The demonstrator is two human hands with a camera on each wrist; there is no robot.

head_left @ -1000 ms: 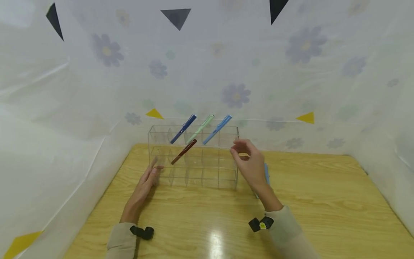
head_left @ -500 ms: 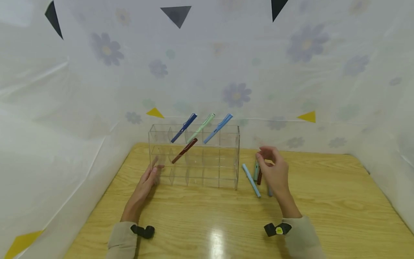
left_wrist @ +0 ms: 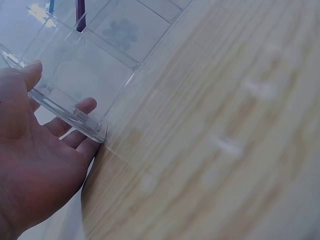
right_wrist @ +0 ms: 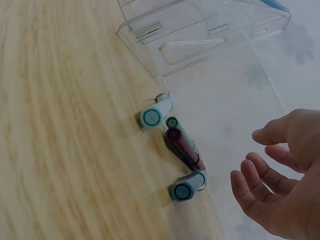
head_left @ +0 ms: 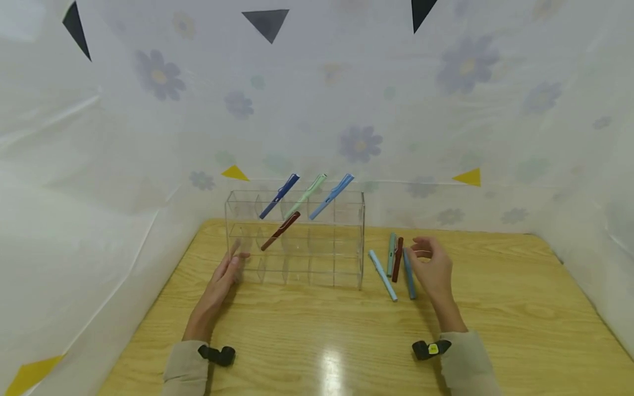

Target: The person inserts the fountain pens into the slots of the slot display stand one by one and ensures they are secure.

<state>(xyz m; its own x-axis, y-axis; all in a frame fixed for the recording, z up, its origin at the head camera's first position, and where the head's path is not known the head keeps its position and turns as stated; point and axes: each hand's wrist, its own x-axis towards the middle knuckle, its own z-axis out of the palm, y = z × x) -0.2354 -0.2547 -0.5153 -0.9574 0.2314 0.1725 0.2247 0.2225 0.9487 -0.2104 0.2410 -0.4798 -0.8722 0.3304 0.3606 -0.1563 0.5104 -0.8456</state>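
Note:
My left hand (head_left: 218,289) grips the left side of a clear plastic pen rack (head_left: 363,242); in the left wrist view its thumb and fingers lie on either side of the panel. Slanted in the top tier are a dark blue pen (head_left: 279,196), a light green pen (head_left: 306,194) and a light blue pen (head_left: 332,197). A dark red pen (head_left: 280,231) leans in the middle tier. My right hand (head_left: 433,269), empty with loosely bent fingers, hovers beside a grey-blue pen (head_left: 409,275) on the table. In the right wrist view a gap separates its fingers (right_wrist: 255,182) from the pens.
On the wooden table (head_left: 307,330), right of the rack, also lie a pale blue pen (head_left: 383,276), a green pen (head_left: 391,256) and another dark red pen (head_left: 398,259). A white flowered sheet (head_left: 317,110) encloses the back and sides.
My right hand has moved right, from the rack's right edge to beyond the loose pens, uncovering them. My left hand stays on the rack, whose pens keep their places.

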